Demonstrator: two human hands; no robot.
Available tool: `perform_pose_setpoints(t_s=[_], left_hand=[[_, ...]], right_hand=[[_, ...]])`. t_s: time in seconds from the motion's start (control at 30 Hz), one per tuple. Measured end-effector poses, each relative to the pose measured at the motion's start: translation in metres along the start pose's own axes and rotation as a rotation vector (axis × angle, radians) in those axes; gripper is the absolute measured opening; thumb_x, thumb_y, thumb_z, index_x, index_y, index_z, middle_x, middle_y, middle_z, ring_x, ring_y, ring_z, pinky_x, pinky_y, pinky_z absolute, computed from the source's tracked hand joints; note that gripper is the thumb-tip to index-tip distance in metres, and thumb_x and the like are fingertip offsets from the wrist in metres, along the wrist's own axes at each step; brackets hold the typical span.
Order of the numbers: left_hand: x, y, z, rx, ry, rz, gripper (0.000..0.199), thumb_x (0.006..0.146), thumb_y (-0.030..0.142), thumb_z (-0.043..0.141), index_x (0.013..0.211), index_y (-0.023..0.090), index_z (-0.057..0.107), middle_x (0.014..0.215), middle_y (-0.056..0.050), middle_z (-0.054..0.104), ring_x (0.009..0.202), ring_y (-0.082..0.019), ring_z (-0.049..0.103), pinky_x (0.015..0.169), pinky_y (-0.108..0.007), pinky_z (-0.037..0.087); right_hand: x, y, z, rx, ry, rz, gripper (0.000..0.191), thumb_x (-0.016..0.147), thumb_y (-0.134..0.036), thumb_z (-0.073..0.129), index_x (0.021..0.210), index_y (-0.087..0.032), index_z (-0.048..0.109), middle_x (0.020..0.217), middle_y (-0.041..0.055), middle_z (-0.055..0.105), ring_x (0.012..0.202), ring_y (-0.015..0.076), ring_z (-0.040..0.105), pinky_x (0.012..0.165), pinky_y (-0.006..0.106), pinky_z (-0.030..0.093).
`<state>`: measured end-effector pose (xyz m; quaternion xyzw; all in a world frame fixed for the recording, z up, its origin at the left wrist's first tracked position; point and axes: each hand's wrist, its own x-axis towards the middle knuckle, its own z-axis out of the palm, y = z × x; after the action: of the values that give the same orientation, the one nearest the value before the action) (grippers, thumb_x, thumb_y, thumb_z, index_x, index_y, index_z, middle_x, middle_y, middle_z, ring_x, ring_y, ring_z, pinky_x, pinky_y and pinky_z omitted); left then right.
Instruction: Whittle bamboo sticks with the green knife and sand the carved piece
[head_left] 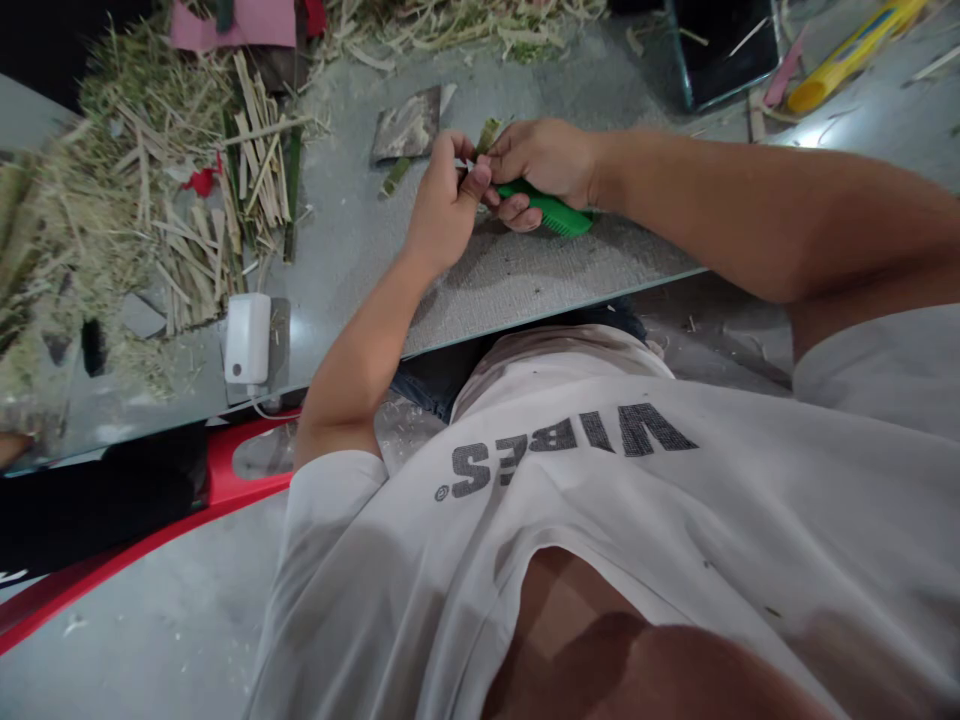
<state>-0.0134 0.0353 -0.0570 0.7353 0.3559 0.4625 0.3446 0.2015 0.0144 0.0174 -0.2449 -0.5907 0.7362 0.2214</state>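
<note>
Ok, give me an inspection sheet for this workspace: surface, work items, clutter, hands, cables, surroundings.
Surface: table, scrap-strewn at left and along the far side.
Work items: green tool and short stem piece, both at the hands.
Clutter: shavings, split sticks, dark slab, yellow tool.
Hands: right hand around the green tool; left hand pinched beside the stem piece, exact grip hidden.
Cables: white cable at the white adapter, near the table edge.
Surroundings: red chair at left, dark fabric against it.

two hands (442,205) (551,165), one green handle (555,212), one yellow tool (855,52), one white box (247,338).
</note>
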Motion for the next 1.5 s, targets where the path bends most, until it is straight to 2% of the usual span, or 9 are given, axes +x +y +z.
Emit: perform_pose_setpoints(t_s=[0.27, 0.43, 0.63, 0.73, 0.87, 1.13, 1.23, 1.33, 1.5], left_hand=[[0.0, -0.006, 0.005, 0.056, 0.106, -0.029, 0.077, 0.099, 0.115, 0.041, 0.106, 0.038, 0.037, 0.078, 0.004, 0.06, 0.066, -0.024, 0.044, 0.07, -0.046, 0.04], [-0.003, 0.008, 0.003, 0.05, 0.114, -0.008, 0.065, 0.108, 0.103, 0.052, 0.106, 0.038, 0.043, 0.078, 0.005, 0.059, 0.071, -0.022, 0.041, 0.072, -0.045, 0.04], [0.001, -0.002, 0.002, 0.018, 0.054, 0.108, 0.07, 0.105, 0.105, 0.059, 0.111, 0.038, 0.042, 0.087, 0.006, 0.062, 0.063, -0.018, 0.053, 0.06, -0.042, 0.042], [0.003, -0.016, 0.004, 0.011, 0.065, 0.196, 0.058, 0.116, 0.092, 0.058, 0.113, 0.036, 0.041, 0.09, 0.006, 0.06, 0.058, -0.015, 0.057, 0.055, -0.038, 0.044], [0.003, -0.026, 0.007, 0.01, 0.117, 0.279, 0.045, 0.126, 0.077, 0.05, 0.117, 0.034, 0.042, 0.091, 0.004, 0.058, 0.055, -0.018, 0.059, 0.051, -0.036, 0.042], [0.006, -0.016, 0.007, 0.02, 0.242, 0.419, 0.038, 0.129, 0.064, 0.055, 0.114, 0.031, 0.046, 0.087, 0.004, 0.054, 0.06, -0.017, 0.063, 0.055, -0.032, 0.045], [0.006, -0.01, 0.005, 0.012, 0.207, 0.435, 0.041, 0.128, 0.067, 0.056, 0.118, 0.028, 0.046, 0.095, 0.003, 0.054, 0.06, -0.014, 0.065, 0.057, -0.028, 0.049], [0.006, -0.007, 0.006, 0.005, 0.126, 0.47, 0.044, 0.127, 0.071, 0.057, 0.125, 0.028, 0.045, 0.1, 0.002, 0.052, 0.054, -0.012, 0.062, 0.051, -0.024, 0.049], [0.006, -0.007, 0.009, 0.019, 0.095, 0.539, 0.031, 0.13, 0.059, 0.055, 0.127, 0.029, 0.046, 0.096, 0.003, 0.051, 0.051, -0.013, 0.063, 0.048, -0.025, 0.046]], right_hand=[[0.01, 0.015, 0.009, -0.012, 0.045, -0.171, 0.057, 0.082, -0.065, 0.096, 0.084, -0.026, 0.055, 0.07, 0.0018, 0.042, 0.056, 0.0183, 0.029, 0.052, 0.034, 0.034], [0.009, 0.016, 0.019, 0.001, 0.142, -0.243, 0.058, 0.086, -0.069, 0.091, 0.079, -0.027, 0.052, 0.069, 0.0041, 0.038, 0.057, 0.0208, 0.028, 0.049, 0.035, 0.033], [0.0, 0.0, 0.004, -0.07, 0.008, -0.07, 0.054, 0.072, -0.059, 0.096, 0.076, -0.023, 0.054, 0.066, 0.0, 0.036, 0.054, 0.0143, 0.031, 0.052, 0.03, 0.031], [-0.001, -0.004, -0.001, -0.047, -0.042, -0.016, 0.052, 0.065, -0.053, 0.096, 0.078, -0.023, 0.055, 0.063, -0.0014, 0.036, 0.053, 0.0137, 0.031, 0.054, 0.031, 0.03], [0.0, -0.002, 0.006, -0.018, 0.021, -0.069, 0.046, 0.066, -0.048, 0.097, 0.079, -0.024, 0.059, 0.068, 0.002, 0.047, 0.054, 0.0151, 0.033, 0.054, 0.034, 0.03], [0.001, 0.002, 0.026, -0.046, 0.16, -0.241, 0.058, 0.079, -0.069, 0.096, 0.077, -0.028, 0.055, 0.065, 0.0022, 0.036, 0.055, 0.0184, 0.031, 0.049, 0.034, 0.033], [-0.002, -0.003, 0.017, -0.107, 0.105, -0.203, 0.062, 0.081, -0.074, 0.095, 0.078, -0.026, 0.056, 0.065, 0.0013, 0.035, 0.056, 0.0171, 0.032, 0.05, 0.033, 0.034], [-0.006, -0.01, 0.006, -0.168, 0.004, -0.112, 0.057, 0.079, -0.066, 0.096, 0.078, -0.023, 0.059, 0.067, 0.0024, 0.04, 0.056, 0.0152, 0.036, 0.053, 0.031, 0.034], [-0.008, -0.012, 0.001, -0.088, -0.02, -0.057, 0.055, 0.077, -0.059, 0.1, 0.079, -0.02, 0.06, 0.075, 0.0038, 0.048, 0.056, 0.0122, 0.036, 0.048, 0.028, 0.032]])
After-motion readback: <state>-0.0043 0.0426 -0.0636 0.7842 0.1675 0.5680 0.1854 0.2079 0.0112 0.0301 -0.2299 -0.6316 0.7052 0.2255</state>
